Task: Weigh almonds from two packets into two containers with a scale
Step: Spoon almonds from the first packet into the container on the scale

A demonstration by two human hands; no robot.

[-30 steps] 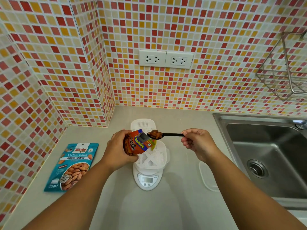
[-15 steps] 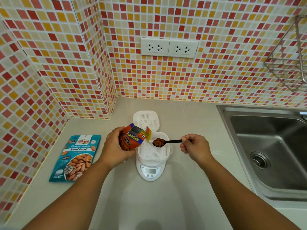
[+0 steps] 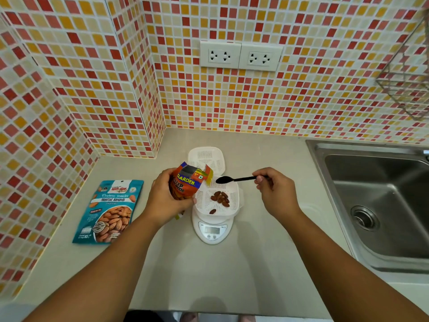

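At the centre of the frame the left hand (image 3: 166,201) grips an opened orange packet of salted almonds (image 3: 185,182), its mouth tilted toward the right. The right hand (image 3: 275,194) pinches the handle of a black spoon (image 3: 234,179), whose empty bowl hovers just beside the packet mouth. Below the spoon, a white perforated container (image 3: 219,198) sits on the white scale (image 3: 212,230) and holds a few almonds (image 3: 220,198). A second white container (image 3: 206,159) lies behind it on the table (image 3: 209,275), and a blue roasted almonds packet (image 3: 111,210) lies flat at the left. The step appears to be filling the first container; the next move likely calls for dipping the spoon into the packet for another scoop while watching the scale's display
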